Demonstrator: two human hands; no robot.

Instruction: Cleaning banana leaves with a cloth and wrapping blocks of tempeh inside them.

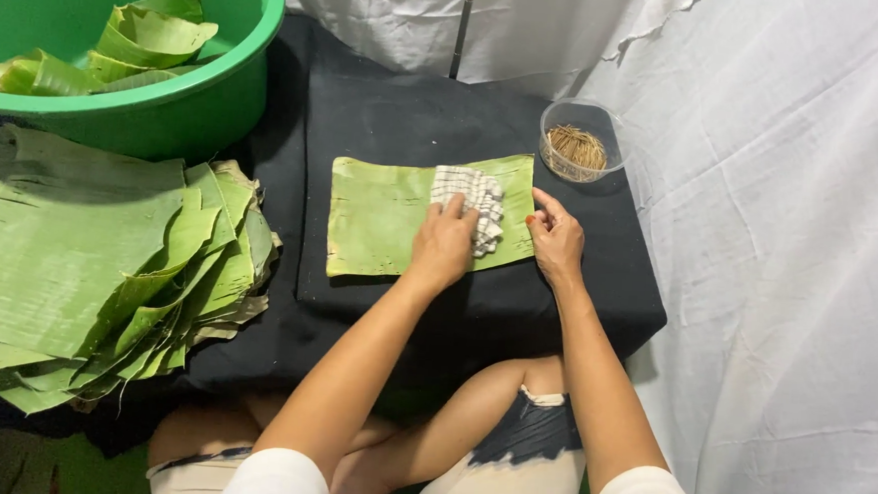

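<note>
Checked cloth under left hand

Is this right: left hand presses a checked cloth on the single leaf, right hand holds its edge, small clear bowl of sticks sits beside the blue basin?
One thing is wrong: the basin is green, not blue, and the small clear bowl of sticks sits apart from it. The head view shows this. The rest holds: left hand presses the checked cloth on the single leaf, right hand at its edge.

Bright, even light from overhead; soft shadows pool just under the fingers on the dark desk, everything sharp, no glare
</note>
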